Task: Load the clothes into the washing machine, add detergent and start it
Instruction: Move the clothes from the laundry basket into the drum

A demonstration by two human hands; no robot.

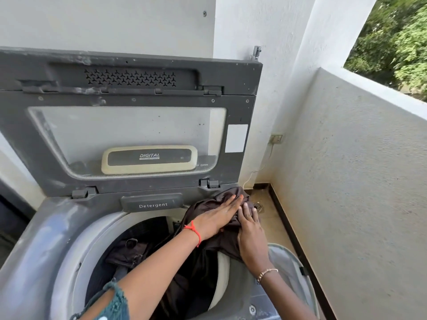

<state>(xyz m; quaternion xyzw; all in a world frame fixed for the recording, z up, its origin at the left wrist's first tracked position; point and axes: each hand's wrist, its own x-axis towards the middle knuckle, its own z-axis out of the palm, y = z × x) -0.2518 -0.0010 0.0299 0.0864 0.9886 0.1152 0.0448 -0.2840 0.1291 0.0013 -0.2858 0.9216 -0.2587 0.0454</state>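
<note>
A grey top-loading washing machine (53,229) stands with its lid (129,125) raised upright. Dark clothes (129,252) lie inside the drum. A dark brown garment (208,255) hangs over the drum's right rim and trails into the drum. My left hand (217,215) lies flat on top of the garment, fingers stretched out. My right hand (250,229) grips a fold of the same garment at the machine's right edge. A closed drawer marked Detergent (151,203) sits at the back rim of the opening.
A grey laundry basket (293,269) stands on the floor to the right of the machine. A white balcony wall (358,181) runs along the right. A floor drain (258,207) and a wall socket (276,138) with a white cable sit in the far corner.
</note>
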